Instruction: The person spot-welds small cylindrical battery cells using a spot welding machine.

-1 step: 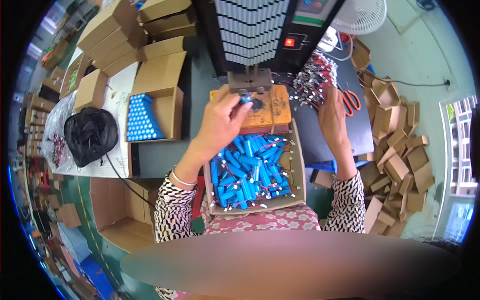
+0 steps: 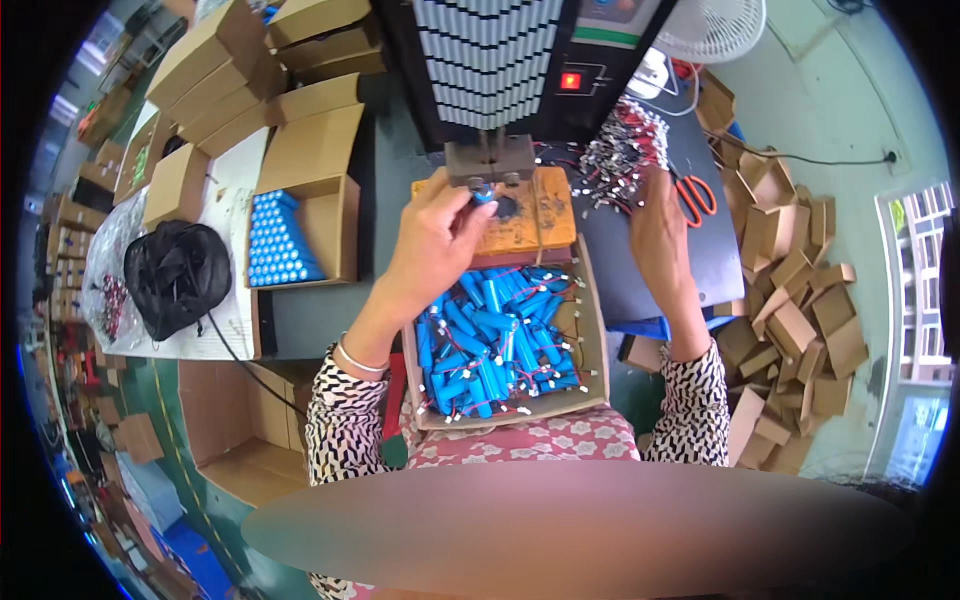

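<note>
My left hand (image 2: 432, 240) pinches a blue cylindrical battery cell (image 2: 483, 193) between thumb and fingers. The cell sits under the metal head (image 2: 490, 160) of a black bench machine, over a scuffed orange block (image 2: 550, 212). My right hand (image 2: 660, 240) is at the near edge of a pile of red and black wire leads with white connectors (image 2: 625, 150). Its fingers are bunched together, and whatever they hold is hidden. Below my hands, a shallow cardboard box (image 2: 597, 360) in my lap holds many blue cells with leads attached.
Orange-handled scissors (image 2: 697, 200) lie beside my right hand. To the left, an open carton (image 2: 345, 235) holds rows of blue cells, near a black mesh bag (image 2: 178, 275). A white fan (image 2: 710, 30) stands at back right; empty small cartons (image 2: 790, 320) are heaped at the right.
The whole view has shifted slightly. Both hands keep nearly the same places, the left on the battery cell and the right at the wire pile.
</note>
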`<state>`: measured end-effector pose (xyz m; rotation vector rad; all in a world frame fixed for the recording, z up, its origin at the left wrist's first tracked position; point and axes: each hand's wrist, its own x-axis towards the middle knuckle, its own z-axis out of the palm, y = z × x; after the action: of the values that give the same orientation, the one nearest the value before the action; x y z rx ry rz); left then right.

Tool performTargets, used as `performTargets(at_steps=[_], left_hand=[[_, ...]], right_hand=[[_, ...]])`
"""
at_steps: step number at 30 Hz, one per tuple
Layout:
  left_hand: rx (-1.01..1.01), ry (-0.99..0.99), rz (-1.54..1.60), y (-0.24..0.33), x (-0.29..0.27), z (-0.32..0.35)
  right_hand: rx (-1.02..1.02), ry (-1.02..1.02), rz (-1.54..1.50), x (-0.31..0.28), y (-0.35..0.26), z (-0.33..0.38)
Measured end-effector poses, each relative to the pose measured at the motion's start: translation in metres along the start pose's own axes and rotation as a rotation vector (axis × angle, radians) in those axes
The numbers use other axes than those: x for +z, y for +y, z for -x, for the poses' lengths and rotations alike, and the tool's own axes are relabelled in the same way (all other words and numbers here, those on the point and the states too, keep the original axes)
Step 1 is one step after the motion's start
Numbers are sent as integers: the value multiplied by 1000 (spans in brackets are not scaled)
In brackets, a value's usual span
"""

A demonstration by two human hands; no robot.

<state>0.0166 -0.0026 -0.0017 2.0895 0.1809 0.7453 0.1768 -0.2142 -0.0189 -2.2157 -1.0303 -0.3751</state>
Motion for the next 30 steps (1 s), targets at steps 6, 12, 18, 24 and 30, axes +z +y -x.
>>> performTargets(at_steps=[6,12,18,24,30], left_hand=[[18,18,-27,-4,7,-2],[69,7,-117,-2,6,-1],[100,4,-113,-4,7,0],[132,36,-95,-3,8,0],[125,-16,-128,-5,4,1]], right_hand=[[-164,-270,-383,-15,-69,-9],[-168,-276,-160,-21,-87,-17],[-14,-344,-562,-4,-88,-21],[80,-326,-762,24,-92,-32],[141,-338,-753,31,-93,-35]])
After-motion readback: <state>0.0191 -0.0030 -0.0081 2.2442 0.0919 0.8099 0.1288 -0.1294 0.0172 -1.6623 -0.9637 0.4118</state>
